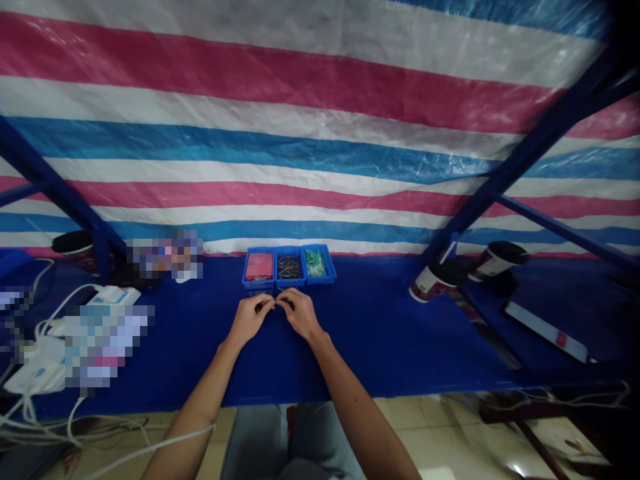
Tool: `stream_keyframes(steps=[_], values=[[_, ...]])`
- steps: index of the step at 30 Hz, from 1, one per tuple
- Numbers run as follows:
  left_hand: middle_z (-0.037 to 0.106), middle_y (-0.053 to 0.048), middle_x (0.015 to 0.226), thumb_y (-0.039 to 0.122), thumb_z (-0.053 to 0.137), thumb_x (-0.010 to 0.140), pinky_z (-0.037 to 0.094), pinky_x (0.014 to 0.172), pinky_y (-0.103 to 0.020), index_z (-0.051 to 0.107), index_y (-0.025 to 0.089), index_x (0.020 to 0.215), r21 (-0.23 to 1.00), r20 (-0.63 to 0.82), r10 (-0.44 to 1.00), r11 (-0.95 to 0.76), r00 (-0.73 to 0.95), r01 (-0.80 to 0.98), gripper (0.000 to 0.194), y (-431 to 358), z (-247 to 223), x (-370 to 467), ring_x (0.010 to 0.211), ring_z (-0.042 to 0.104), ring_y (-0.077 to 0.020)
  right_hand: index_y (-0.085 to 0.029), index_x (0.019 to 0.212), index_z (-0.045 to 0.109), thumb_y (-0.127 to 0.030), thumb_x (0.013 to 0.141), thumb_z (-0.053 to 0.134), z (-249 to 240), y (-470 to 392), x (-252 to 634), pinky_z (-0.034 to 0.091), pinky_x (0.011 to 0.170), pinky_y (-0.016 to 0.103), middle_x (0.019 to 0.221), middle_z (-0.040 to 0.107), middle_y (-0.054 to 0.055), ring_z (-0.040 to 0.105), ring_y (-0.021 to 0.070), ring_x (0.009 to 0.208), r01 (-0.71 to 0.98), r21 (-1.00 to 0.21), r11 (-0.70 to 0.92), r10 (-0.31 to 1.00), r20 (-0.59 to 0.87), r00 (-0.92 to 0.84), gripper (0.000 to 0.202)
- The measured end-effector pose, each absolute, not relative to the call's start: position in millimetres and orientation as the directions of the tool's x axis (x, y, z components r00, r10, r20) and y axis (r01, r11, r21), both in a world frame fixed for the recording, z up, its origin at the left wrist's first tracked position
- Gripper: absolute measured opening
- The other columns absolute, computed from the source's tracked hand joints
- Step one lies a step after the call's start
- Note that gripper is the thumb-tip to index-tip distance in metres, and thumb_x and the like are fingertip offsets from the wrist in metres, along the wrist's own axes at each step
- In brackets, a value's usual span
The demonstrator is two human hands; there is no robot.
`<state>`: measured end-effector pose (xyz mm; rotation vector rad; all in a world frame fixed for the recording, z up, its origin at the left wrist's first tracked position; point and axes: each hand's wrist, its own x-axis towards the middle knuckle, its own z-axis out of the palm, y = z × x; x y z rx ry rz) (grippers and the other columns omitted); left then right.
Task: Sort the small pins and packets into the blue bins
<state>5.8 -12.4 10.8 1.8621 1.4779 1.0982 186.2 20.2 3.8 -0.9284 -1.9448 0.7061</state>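
Observation:
My left hand [253, 313] and my right hand [299, 311] meet fingertip to fingertip above the blue table, both pinched closed. Whatever lies between the fingertips is too small to make out. Just beyond them stand three blue bins side by side. The left bin [245, 275] holds flat pink pieces [259, 266]. Many thin dark metal pieces, like screws or nails, [289, 267] fill the middle bin [289, 283]. Small green and clear pieces [316, 263] lie in the right bin [330, 270]. A few thin pieces show by my right fingers, near the middle bin's front edge.
White power strips [37, 367] with tangled cables lie at the left. Lidded cups [431, 280] and a phone [547, 331] are at the right. Blue metal posts [480, 200] rise at both sides, before a striped tarp [300, 153].

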Motion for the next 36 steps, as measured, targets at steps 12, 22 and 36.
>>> stream_keyframes(steps=[12, 22, 36], values=[[0.073, -0.001, 0.079, 0.034, 0.057, 0.092, 0.045, 0.069, -0.023, 0.072, 0.018, 0.088, 0.796, 0.285, 0.955, -0.284, 0.084, 0.535, 0.022, -11.6, 9.2, 6.1, 0.071, 0.066, -0.0156, -0.023, 0.094, 0.066, -0.021, 0.098, 0.053, 4.3, 19.1, 186.9, 0.045, 0.08, 0.026, 0.092, 0.066, 0.003, 0.063, 0.0166, 0.086, 0.413, -0.7, 0.583, 0.806, 0.432, -0.405, 0.014], [0.073, -0.001, 0.077, 0.035, 0.057, 0.092, 0.046, 0.07, -0.023, 0.071, 0.018, 0.085, 0.781, 0.309, 0.947, -0.307, 0.091, 0.544, 0.023, -13.3, 11.8, 7.0, 0.07, 0.066, -0.0155, -0.023, 0.095, 0.062, -0.023, 0.1, 0.048, 6.7, 17.1, 188.0, 0.042, 0.078, 0.024, 0.095, 0.066, 0.002, 0.063, 0.0154, 0.085, 0.488, -0.653, 0.579, 0.811, 0.398, -0.429, 0.015], [0.072, -0.001, 0.075, 0.035, 0.056, 0.093, 0.046, 0.068, -0.023, 0.071, 0.018, 0.083, 0.779, 0.306, 0.949, -0.294, 0.074, 0.553, 0.025, -14.5, 14.9, 7.6, 0.066, 0.063, -0.0148, -0.022, 0.094, 0.063, -0.029, 0.101, 0.046, 8.6, 17.4, 188.1, 0.041, 0.072, 0.024, 0.089, 0.066, 0.002, 0.061, 0.0149, 0.079, 0.457, -0.695, 0.555, 0.824, 0.385, -0.415, 0.02]])
